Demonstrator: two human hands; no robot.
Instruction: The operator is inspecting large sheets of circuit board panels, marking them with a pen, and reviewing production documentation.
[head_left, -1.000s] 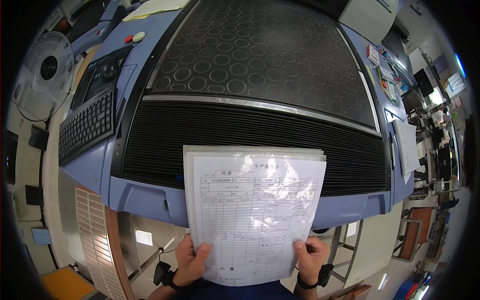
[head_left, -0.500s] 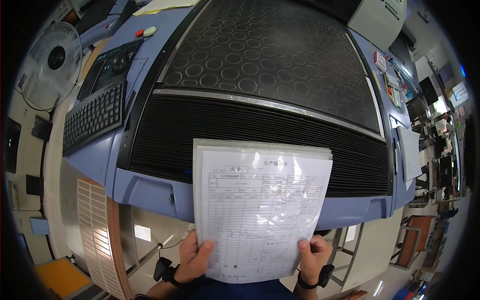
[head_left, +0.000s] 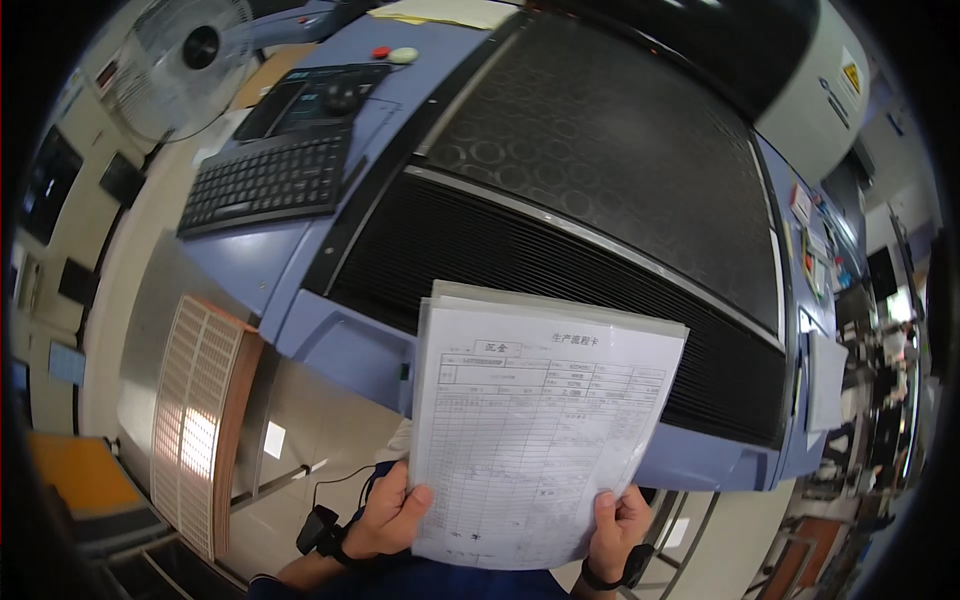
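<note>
A stack of printed form sheets (head_left: 545, 440), in what looks like a clear glossy sleeve, is held upright in front of me. My left hand (head_left: 393, 510) grips its lower left edge, thumb on the front and fingers behind. At the lower right edge my right hand (head_left: 617, 525) pinches it the same way. A printed table with some handwriting covers the front sheet. Both wrists wear black bands with a small dark block. Behind the sheets lies the black ribbed front strip (head_left: 480, 250) of a large blue machine bench, partly hidden by them.
A black keyboard (head_left: 265, 180) and a mouse (head_left: 340, 97) lie on the bench's left side, near a red and a pale button (head_left: 403, 56). Beyond the strip is a dark circle-patterned bed (head_left: 610, 150). Stacked grid panels (head_left: 190, 430) stand lower left; a fan (head_left: 190, 60) is farther back.
My view has turned, so the bench, keyboard and fan sit farther right and tilted. The sheets stay in both hands, slightly farther right in the picture.
</note>
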